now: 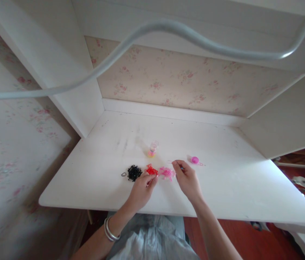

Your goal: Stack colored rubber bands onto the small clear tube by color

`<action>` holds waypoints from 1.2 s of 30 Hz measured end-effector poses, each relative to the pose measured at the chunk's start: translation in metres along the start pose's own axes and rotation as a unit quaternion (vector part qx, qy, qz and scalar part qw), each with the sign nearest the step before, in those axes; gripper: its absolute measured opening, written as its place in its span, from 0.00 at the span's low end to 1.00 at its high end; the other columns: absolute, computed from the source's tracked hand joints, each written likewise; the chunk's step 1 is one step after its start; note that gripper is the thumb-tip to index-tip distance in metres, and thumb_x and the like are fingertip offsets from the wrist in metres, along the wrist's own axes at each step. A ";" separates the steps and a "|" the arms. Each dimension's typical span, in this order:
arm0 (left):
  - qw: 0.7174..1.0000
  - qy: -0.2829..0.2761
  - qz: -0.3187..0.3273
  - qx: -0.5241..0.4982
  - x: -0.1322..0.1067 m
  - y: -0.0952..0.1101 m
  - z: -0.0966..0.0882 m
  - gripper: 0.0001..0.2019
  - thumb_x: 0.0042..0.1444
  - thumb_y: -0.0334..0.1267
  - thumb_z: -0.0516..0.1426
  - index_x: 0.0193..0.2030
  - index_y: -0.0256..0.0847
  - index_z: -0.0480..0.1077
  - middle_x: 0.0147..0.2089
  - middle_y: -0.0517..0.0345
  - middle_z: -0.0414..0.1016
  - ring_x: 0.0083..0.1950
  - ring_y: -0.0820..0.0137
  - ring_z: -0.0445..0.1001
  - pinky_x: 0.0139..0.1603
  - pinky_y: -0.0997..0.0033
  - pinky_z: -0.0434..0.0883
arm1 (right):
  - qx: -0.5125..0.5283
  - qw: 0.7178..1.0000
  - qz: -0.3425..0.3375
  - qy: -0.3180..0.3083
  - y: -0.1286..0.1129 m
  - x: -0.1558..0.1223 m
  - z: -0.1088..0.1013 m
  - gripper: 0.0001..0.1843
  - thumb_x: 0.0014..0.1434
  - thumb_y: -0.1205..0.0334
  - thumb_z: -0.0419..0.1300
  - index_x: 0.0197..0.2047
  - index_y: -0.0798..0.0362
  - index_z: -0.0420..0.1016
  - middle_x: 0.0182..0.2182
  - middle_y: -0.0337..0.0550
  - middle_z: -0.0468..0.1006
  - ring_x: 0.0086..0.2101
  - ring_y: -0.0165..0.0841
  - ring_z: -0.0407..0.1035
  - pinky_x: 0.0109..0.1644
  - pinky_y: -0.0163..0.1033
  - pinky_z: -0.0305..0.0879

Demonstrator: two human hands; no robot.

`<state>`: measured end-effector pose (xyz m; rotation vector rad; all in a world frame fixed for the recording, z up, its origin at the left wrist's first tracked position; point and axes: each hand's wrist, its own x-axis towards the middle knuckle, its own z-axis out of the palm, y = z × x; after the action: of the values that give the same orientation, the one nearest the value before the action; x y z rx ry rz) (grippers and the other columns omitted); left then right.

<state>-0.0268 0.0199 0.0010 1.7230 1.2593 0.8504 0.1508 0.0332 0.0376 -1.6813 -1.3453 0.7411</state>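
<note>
Three small heaps of tiny elastic bands lie in a row on the white desk [222,173]: a black heap [134,172], a red heap [151,169] and a pink heap [166,173]. My left hand [142,188] rests just below the red heap, fingers curled with the tips pinched at its edge. My right hand [187,178] sits right of the pink heap, thumb and forefinger pinched together over something thin that I cannot make out. A silver bangle circles my left wrist.
A small clear bottle [153,148] with orange and pink contents stands behind the heaps. A pink round lid [195,160] lies to the right. White shelf panels flank the desk, floral wallpaper is behind, and a grey cable [168,29] crosses overhead.
</note>
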 end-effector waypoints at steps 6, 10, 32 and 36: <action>1.000 0.007 -0.024 0.012 -0.015 -0.007 0.001 0.18 0.63 0.45 0.47 0.35 0.40 0.74 0.35 0.55 0.71 0.35 0.70 0.68 0.33 0.73 0.64 | -0.095 0.986 -0.130 0.038 -0.044 0.039 0.012 0.22 0.62 0.47 0.48 0.37 0.54 0.75 0.30 0.43 0.77 0.26 0.30 0.67 0.32 0.34 0.61; 0.999 0.014 -0.031 0.012 -0.020 -0.009 -0.006 0.16 0.62 0.44 0.48 0.39 0.41 0.75 0.39 0.55 0.74 0.35 0.70 0.70 0.33 0.73 0.64 | -0.150 0.971 -0.185 0.028 -0.049 0.056 0.030 0.19 0.63 0.51 0.48 0.38 0.52 0.76 0.32 0.42 0.78 0.30 0.31 0.69 0.37 0.34 0.61; 0.993 0.113 0.023 0.021 0.044 0.021 -0.047 0.12 0.60 0.46 0.51 0.44 0.43 0.70 0.39 0.57 0.78 0.25 0.75 0.74 0.27 0.77 0.68 | -0.202 0.977 -0.018 -0.069 0.053 -0.036 0.014 0.16 0.61 0.51 0.51 0.41 0.48 0.77 0.29 0.40 0.77 0.29 0.33 0.71 0.35 0.35 0.62; 0.986 0.140 0.060 0.070 0.064 0.036 -0.052 0.14 0.62 0.46 0.50 0.43 0.43 0.72 0.26 0.62 0.74 0.24 0.75 0.72 0.29 0.77 0.67 | -0.263 0.961 -0.020 -0.078 0.060 -0.050 0.015 0.16 0.63 0.54 0.49 0.46 0.43 0.76 0.33 0.40 0.76 0.32 0.33 0.71 0.33 0.35 0.60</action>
<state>-0.0399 0.0873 0.0592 1.8530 1.4396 1.1304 0.1541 -0.0155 -0.0248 -2.0261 -1.7973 0.5263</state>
